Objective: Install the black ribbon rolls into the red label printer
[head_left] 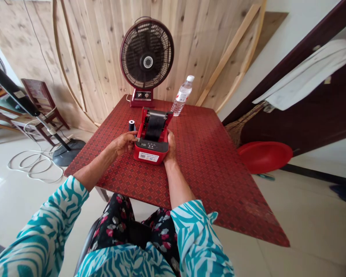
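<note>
Your right hand (170,147) grasps the right side of the red printer (151,157), fingers wrapped along it. Your left hand (126,143) touches the opposite side near the front corner, fingers bent; whether it grips, you can't tell from here. The printer is between your hands at the near side of the table (219,169), lid up, a black strip (154,129) showing inside. Just beyond your left fingers stands a small roll (131,125); behind the printer are the bottle (182,97) and fan (147,57).
</note>
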{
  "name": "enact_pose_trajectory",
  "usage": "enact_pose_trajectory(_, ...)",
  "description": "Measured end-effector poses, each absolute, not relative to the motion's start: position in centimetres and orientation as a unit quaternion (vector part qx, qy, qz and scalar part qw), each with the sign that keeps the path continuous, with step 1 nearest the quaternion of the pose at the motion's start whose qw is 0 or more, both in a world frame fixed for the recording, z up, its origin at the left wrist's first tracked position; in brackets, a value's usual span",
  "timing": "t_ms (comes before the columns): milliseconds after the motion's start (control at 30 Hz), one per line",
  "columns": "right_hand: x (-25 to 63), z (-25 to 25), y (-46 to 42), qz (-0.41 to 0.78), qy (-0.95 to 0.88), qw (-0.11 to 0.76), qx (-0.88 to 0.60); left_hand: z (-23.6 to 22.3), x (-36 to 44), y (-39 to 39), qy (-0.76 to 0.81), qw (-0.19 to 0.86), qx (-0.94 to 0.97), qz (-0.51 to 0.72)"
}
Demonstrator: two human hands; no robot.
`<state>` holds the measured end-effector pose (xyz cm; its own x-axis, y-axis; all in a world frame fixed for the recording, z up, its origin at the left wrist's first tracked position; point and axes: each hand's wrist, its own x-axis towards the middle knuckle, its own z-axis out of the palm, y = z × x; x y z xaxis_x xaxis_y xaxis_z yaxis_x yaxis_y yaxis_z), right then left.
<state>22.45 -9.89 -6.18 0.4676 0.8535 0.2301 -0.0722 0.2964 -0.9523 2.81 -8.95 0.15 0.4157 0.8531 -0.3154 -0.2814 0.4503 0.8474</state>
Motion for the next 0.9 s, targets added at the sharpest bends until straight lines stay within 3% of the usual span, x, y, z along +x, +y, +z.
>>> enact_pose_trajectory(333,22.6,-5.7,-10.4,0.331,-0.413,0.687,-0.498,1.2,2.5,-8.8,0.447,0.701,0.417,0.367)
enact_pose_trajectory(567,22.7,-6.0,-10.0,0.341,-0.402,0.680,-0.509,3.7,4.0,-6.4,0.412,0.479,0.665,0.399)
enact_pose_trajectory(900,22.3,-6.6,-9.2,0.361,-0.350,0.716,-0.485,5.4,9.1,-2.5,0.376,0.290,0.876,0.084)
